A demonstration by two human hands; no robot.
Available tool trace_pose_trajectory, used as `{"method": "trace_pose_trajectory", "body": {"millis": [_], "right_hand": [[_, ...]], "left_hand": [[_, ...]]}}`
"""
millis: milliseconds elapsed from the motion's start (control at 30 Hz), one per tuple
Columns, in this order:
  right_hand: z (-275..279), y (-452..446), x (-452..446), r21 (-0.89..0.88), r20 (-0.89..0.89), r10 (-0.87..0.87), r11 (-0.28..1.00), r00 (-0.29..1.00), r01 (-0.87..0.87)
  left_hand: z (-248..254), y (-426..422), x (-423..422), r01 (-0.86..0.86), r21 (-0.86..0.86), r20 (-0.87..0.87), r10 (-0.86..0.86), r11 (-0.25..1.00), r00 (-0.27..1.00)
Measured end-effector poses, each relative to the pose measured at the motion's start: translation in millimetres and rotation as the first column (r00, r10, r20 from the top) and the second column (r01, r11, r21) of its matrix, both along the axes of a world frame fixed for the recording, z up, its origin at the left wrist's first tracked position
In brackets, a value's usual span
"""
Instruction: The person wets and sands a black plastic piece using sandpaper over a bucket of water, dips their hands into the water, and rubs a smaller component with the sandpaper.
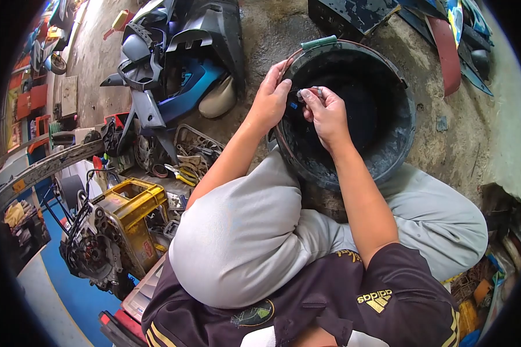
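A large black bucket (396,141) stands on the floor in front of my crossed legs. My left hand (270,99) grips its left rim, with the thumb inside and the fingers over the edge. Over the bucket's mouth, my right hand (328,118) is closed in a pinch close to the left thumb. A small greyish piece shows at its fingertips, too small and too covered to name. A tiny blue bit (294,105) shows against the inner wall beside the left thumb. The bucket's wire handle with its green grip (319,42) lies along the far rim.
Motorcycle fairing panels (191,87) lie ahead on the left. A yellow crate (134,202) with a greasy engine (92,248) beside it stands to my left, near yellow-handled pliers (181,174). A dark box (353,17) and a red panel (444,58) lie beyond the bucket.
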State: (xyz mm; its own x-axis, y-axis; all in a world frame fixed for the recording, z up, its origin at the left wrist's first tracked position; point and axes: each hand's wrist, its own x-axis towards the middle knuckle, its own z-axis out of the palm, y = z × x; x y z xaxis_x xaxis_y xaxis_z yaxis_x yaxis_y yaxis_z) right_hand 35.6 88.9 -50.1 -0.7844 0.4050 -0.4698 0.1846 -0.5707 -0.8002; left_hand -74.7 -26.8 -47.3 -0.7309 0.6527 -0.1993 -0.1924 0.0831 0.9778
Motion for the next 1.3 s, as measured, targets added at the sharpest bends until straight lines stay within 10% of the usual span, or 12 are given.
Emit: {"method": "trace_pose_trajectory", "body": {"millis": [1300], "right_hand": [[17.3,20.7,-8.5,0.486,0.171,0.181,0.839,0.968,-0.243]], "left_hand": [[-1.7,-1.5,2.6,-0.019,0.058,0.068,0.015,0.998,0.998]]}}
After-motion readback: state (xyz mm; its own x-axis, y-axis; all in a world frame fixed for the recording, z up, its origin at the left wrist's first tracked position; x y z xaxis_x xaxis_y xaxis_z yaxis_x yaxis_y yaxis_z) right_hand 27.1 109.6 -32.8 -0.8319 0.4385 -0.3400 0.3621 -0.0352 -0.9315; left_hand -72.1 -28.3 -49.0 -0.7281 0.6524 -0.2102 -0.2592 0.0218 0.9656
